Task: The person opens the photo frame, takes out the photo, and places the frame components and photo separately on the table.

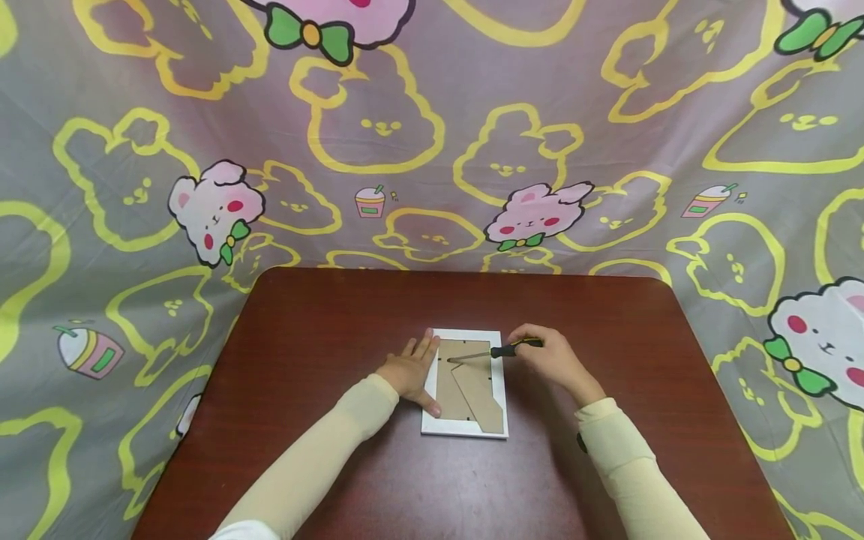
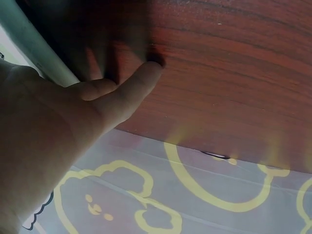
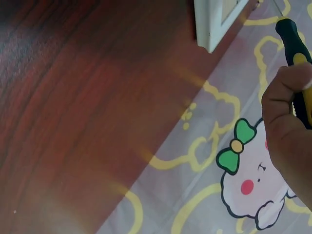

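So, one screwdriver [image 1: 502,350] clamped in right hand [image 1: 550,358], one frame [image 1: 499,388] beneath splayed left hand's [image 1: 408,373] fingertips.

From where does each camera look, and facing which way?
Head: worn there, facing forward and down at a picture frame; left hand, right hand, forearms show.
Left wrist: worn there, facing tabletop, cartoon cloth; left hand shows.
Right wrist: worn there, facing tabletop, cloth, frame corner; right hand shows.
Head and right wrist share the screwdriver.

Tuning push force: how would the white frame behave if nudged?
The white frame is probably stiff: its borders look straight. Lying flat on the glossy table, it would likely slide, not tip. The left hand on its edge may resist that.
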### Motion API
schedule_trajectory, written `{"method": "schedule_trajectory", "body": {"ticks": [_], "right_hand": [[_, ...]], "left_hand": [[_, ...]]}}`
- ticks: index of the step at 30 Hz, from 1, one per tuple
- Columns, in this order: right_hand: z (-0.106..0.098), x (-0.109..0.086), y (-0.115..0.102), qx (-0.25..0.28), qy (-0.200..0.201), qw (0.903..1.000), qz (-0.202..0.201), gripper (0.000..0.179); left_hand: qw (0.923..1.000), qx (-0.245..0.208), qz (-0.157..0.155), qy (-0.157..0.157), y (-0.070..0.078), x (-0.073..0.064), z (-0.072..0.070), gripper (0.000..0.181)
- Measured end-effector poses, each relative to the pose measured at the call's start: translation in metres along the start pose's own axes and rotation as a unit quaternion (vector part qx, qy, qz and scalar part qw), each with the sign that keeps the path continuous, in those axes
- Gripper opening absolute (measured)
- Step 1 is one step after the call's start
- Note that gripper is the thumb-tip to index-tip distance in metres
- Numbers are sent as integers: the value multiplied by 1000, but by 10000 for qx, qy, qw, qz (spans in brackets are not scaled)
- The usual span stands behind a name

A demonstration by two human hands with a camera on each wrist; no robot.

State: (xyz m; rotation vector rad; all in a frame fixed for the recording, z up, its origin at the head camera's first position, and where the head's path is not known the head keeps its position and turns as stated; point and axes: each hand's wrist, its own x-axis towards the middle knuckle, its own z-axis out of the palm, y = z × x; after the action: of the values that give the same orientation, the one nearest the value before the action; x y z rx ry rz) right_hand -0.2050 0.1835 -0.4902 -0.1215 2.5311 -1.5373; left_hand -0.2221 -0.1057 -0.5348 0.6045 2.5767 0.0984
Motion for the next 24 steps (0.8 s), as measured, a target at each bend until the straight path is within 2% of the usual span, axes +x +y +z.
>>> {"method": "schedule_trajectory", "body": {"ticks": [4,8,11,19,24], "right_hand": [[6,3,4,-53,-4,10000,15,20],[10,5,8,-237,110,9995,-186,19],[12,6,8,-158,127,9996,-181,18],[11,10,21,783,-101,9966,226,20],[13,15,32,994,-111,9946,265,21]], "left_hand": [[10000,-44,2,0,0,0,-1,150],[9999,-114,13,-17,0,0,-1,151],[9999,-113,4,-24,0,0,0,151],[9998,-192,19,42,-1,1,2,151],[9998,-181,3,56,-2,2,0,150]]}}
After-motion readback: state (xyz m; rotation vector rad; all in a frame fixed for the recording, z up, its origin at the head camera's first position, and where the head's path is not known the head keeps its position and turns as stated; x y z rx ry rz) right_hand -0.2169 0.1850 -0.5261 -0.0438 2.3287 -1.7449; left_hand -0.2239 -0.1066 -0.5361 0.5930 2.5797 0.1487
